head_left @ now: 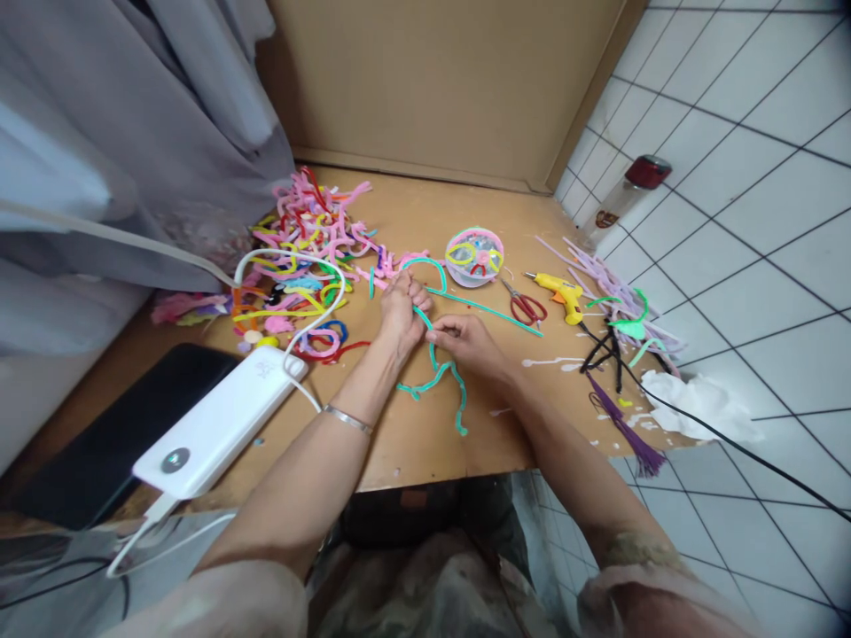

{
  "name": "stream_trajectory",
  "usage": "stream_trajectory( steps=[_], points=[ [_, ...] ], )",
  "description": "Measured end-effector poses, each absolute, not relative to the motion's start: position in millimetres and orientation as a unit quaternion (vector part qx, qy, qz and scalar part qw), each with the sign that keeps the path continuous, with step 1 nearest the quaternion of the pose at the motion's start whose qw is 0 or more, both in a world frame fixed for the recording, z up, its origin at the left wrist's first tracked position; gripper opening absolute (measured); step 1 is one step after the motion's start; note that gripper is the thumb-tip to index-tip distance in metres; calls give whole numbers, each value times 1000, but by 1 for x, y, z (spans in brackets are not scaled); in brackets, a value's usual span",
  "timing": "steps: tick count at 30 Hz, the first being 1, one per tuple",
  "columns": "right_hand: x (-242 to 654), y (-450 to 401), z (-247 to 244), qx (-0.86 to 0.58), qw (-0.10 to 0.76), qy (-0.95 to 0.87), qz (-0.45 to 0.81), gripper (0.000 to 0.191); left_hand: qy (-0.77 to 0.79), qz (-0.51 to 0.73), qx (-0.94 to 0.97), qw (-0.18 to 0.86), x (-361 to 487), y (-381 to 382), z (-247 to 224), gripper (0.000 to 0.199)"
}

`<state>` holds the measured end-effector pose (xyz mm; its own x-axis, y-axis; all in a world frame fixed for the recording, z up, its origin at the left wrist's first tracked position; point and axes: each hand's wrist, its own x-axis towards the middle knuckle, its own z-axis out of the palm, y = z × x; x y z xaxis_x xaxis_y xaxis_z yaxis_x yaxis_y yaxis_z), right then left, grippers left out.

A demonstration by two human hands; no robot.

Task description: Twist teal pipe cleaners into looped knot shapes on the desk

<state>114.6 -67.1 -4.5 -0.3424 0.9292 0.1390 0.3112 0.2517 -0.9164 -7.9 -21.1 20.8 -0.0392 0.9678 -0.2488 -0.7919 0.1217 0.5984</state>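
Observation:
A teal fuzzy wire [424, 317] runs between my two hands above the middle of the table. My left hand [402, 307] is closed around it, and a curved teal loop rises past its knuckles. With fingers pinched, my right hand [464, 341] holds the same wire just to the right and slightly lower. Below the hands hangs a branched teal piece [439, 377] with several ends. A straight teal wire [495, 313] stretches from behind the left hand toward the red-handled scissors [527, 306].
Colourful fuzzy wires [312, 230] are heaped at the back left. A white power bank [219, 421] with a cable lies near a black slab [126, 434]. Toward the right are a round container [474, 257], a yellow glue gun [562, 292], lilac wires [618, 292], a purple tassel [625, 430] and crumpled tissue [701, 405].

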Motion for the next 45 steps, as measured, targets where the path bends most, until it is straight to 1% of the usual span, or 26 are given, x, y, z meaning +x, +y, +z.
stream_trajectory(
  steps=[3,7,9,11,14,18,21,24,26,29,32,34,36,38,41,45],
  points=[
    [131,-64,4,-465,367,-732,338,28,321,653,89,680,-12,-18,23,42],
    [160,-57,17,-546,303,-773,110,21,324,668,49,668,-19,-13,21,44],
    [172,-54,20,-568,297,-767,32,22,326,670,61,664,-23,-9,17,44],
    [179,-52,21,-591,308,-744,-47,27,326,669,86,662,-25,-6,12,46],
    [186,-51,21,-632,316,-688,-168,29,325,676,74,657,-27,-3,4,45],
    [193,-50,18,-631,303,-663,-265,26,313,688,66,652,-28,-2,-1,40],
    [197,-47,14,-638,331,-628,-299,27,308,701,74,639,-28,-4,0,33],
    [200,-45,11,-652,369,-592,-298,29,328,708,66,622,-27,-5,2,26],
    [200,-45,11,-659,399,-572,-282,31,367,716,75,589,-24,-5,3,22],
    [197,-47,14,-666,430,-561,-240,33,429,735,174,495,-19,-7,1,13],
    [193,-48,14,-655,430,-595,-181,32,457,731,331,384,-15,-18,2,6],
    [190,-48,14,-631,449,-620,-128,31,469,698,419,344,-13,-28,3,11],
    [188,-47,13,-598,479,-638,-69,30,471,676,495,276,-11,-36,3,14],
    [185,-46,12,-567,497,-657,-20,27,447,655,571,212,-9,-39,0,18],
    [178,-47,14,-522,511,-682,31,21,393,608,678,129,-4,-34,-10,29],
    [171,-48,16,-487,537,-681,106,17,374,550,744,60,-1,-26,-20,40]
  ],
)
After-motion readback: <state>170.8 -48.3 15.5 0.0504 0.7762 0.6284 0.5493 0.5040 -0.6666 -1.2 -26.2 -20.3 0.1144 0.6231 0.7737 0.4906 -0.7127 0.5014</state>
